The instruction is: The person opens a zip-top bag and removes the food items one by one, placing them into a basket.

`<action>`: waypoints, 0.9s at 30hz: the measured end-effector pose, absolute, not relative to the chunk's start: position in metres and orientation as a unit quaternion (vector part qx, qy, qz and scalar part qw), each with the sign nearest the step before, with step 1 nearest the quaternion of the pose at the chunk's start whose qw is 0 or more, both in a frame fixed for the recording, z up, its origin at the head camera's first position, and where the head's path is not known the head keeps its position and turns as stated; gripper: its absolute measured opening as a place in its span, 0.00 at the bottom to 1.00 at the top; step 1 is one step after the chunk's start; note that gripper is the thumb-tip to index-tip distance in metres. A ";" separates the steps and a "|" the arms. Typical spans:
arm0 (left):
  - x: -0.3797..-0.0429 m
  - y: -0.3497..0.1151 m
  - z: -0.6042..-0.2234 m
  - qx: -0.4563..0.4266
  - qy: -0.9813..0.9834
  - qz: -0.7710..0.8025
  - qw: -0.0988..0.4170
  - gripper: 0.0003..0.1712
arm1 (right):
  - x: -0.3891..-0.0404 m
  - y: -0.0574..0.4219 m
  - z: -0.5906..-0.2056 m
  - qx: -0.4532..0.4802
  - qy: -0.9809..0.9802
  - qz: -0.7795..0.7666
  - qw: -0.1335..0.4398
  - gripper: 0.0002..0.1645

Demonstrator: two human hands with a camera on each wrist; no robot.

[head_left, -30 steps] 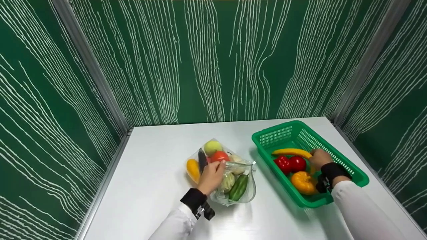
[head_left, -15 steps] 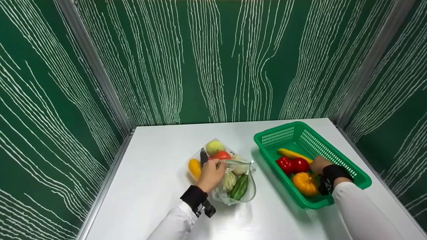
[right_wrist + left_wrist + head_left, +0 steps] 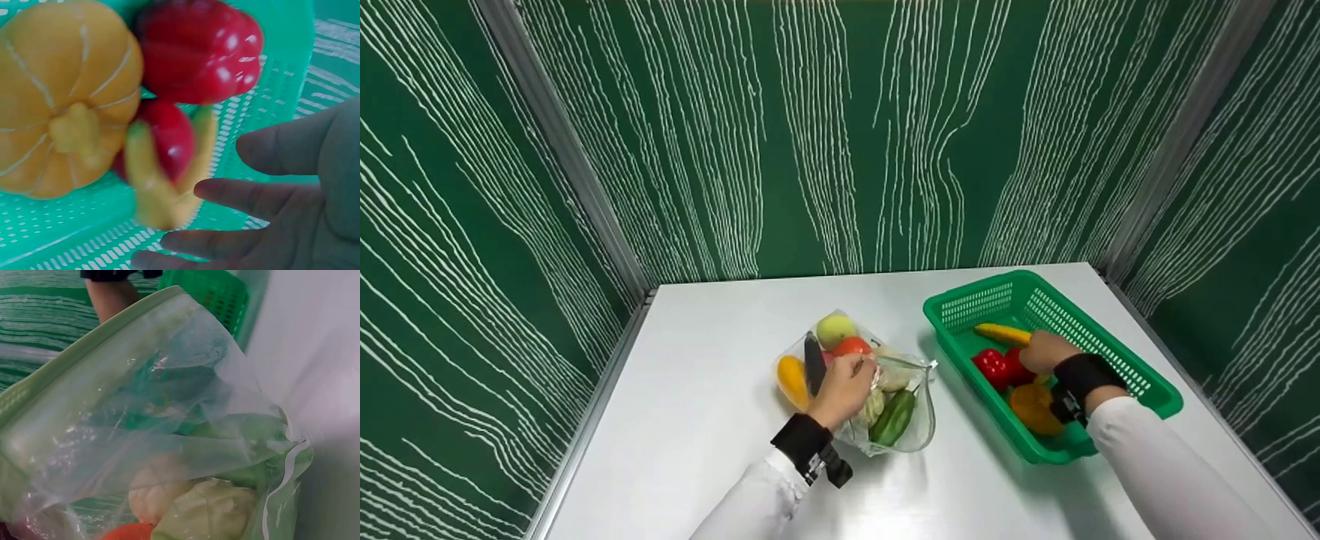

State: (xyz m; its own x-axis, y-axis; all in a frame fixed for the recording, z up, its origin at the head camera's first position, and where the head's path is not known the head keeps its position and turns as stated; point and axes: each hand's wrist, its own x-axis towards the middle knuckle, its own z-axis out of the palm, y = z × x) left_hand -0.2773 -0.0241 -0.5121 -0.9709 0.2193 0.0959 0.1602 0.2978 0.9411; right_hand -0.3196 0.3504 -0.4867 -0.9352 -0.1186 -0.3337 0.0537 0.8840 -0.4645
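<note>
My left hand (image 3: 844, 386) pinches the upper edge of a clear zip bag (image 3: 926, 427), whose mouth gapes to the right. Through the plastic show a tomato (image 3: 851, 346), a dark eggplant (image 3: 814, 364), a green pepper (image 3: 894, 420) and other produce. In the left wrist view the bag's green zip edge (image 3: 95, 337) rises across the picture; the left fingers are hidden. My right hand (image 3: 1048, 352) is over the green basket, at a pair of joined bananas (image 3: 160, 211). The right wrist view shows its fingers straight, with fingertips right at the bananas.
The green basket (image 3: 941, 330) stands on the white table (image 3: 697, 420) at the right. It also holds a red bell pepper (image 3: 988, 367), a red apple (image 3: 1017, 366) and an orange pumpkin (image 3: 1035, 411). Green walls with white lines (image 3: 810, 150) enclose the table.
My right hand has moved left and slightly away from me inside the basket, and the bananas have shifted a little. My left hand stays on the bag's edge.
</note>
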 end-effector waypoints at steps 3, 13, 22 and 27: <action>-0.277 -0.021 -0.513 0.127 0.799 0.588 0.012 0.25 | -0.320 0.343 -0.484 -0.019 0.959 -0.243 0.148 0.19; -0.269 -0.010 -0.506 0.134 0.792 0.595 -0.023 0.25 | -0.295 0.269 -0.461 -0.132 0.941 -0.312 0.003 0.12; -0.285 -0.011 -0.529 0.159 0.792 0.586 -0.070 0.23 | -0.269 0.211 -0.456 -0.260 0.905 -0.337 0.014 0.21; -0.308 -0.016 -0.564 0.175 0.789 0.581 -0.096 0.23 | -0.268 0.191 -0.474 -0.333 0.890 -0.310 0.008 0.06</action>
State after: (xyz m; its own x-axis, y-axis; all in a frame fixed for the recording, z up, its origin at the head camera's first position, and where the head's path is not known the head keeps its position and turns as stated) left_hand -0.3084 -0.0163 -0.5639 -0.9208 0.1644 0.3537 0.3866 0.2642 0.8836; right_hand -0.2677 0.1914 -0.4742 -0.7787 -0.5972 0.1921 -0.5872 0.5861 -0.5583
